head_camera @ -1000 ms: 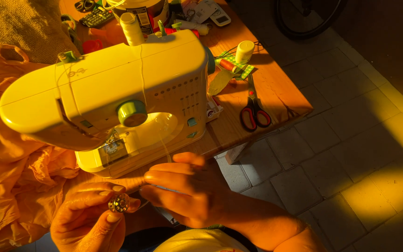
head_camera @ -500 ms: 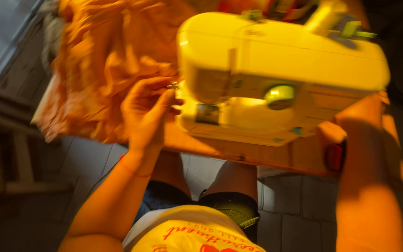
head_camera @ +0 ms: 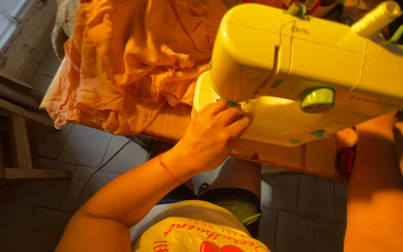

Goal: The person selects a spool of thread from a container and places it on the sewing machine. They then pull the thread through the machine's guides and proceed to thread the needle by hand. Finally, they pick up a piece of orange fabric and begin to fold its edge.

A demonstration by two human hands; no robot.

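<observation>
Sewing machine (head_camera: 323, 60) — smooth yellow plastic, slight gloss, with a shinier green plastic dial (head_camera: 316, 99). Orange cloth (head_camera: 131, 60) — thin, matt, heavily crumpled; table (head_camera: 299, 156) of bare wood, grain showing. Floor (head_camera: 94, 154) of matt grey stone tiles, rough-looking; thread spool (head_camera: 376, 18) wound, matt.

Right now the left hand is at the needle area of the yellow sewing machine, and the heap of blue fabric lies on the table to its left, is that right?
Not quite. The fabric is orange, not blue, as the head view shows. The rest holds: the left hand is at the needle area of the yellow sewing machine, with the heap on the table to its left.
</observation>
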